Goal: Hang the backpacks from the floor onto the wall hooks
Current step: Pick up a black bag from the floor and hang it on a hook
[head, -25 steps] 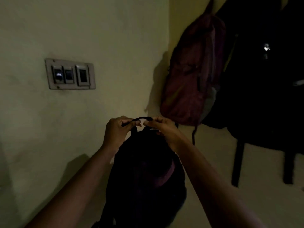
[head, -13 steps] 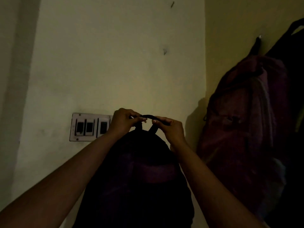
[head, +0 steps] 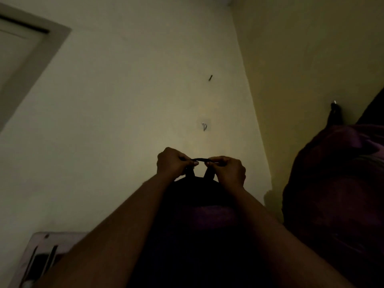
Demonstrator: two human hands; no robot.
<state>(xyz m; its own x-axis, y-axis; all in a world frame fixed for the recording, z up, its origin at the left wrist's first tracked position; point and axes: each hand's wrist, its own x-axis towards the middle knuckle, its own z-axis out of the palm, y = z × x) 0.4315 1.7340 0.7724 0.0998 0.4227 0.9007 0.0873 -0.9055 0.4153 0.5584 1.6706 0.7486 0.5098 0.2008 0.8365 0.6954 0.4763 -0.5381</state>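
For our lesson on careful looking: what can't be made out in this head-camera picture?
Head view:
- black backpack: too dark for detail, bottom cut by lower edge.
- switch plate: partly behind left arm, cut by edge.
- red backpack: cut by right edge.
- wall mark: too small; hook or stain unclear.

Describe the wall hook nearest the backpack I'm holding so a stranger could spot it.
Find the corner where the pale left wall meets the yellower right wall. Just left of it, above the carry loop of the black fabric backpack, is a small thin hook on a pale square patch. The dark slanted peg higher up has no patch.
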